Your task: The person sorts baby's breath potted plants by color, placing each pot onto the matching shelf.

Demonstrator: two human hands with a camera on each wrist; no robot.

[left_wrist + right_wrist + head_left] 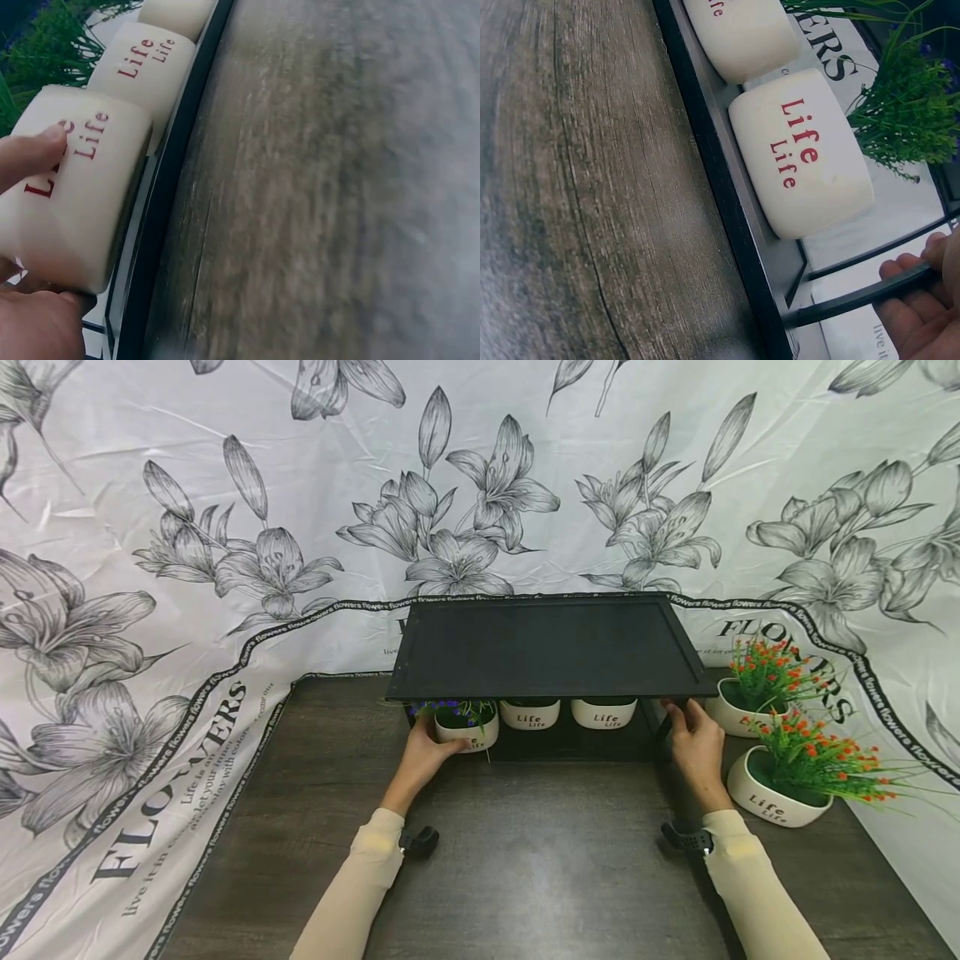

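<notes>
A black two-tier shelf [547, 647] stands at the back of the table. At its left end my left hand [422, 760] holds a white flowerpot [82, 217] marked "Life", thumb on the front and fingers round the side. Purple flowers show above that pot, partly under the top board. Two more white pots, a middle pot [531, 716] and a right pot [802, 157], sit in a row on the lower tier. My right hand [696, 747] is at the shelf's right end, fingers curled round its black side bar [855, 298].
Right of the shelf, two white pots with orange flowers stand on the table, a rear pot [738, 714] and a front pot [780, 797]. Behind hangs a white floral cloth [525, 560]. Dark wood-grain tabletop [540, 860] spreads in front.
</notes>
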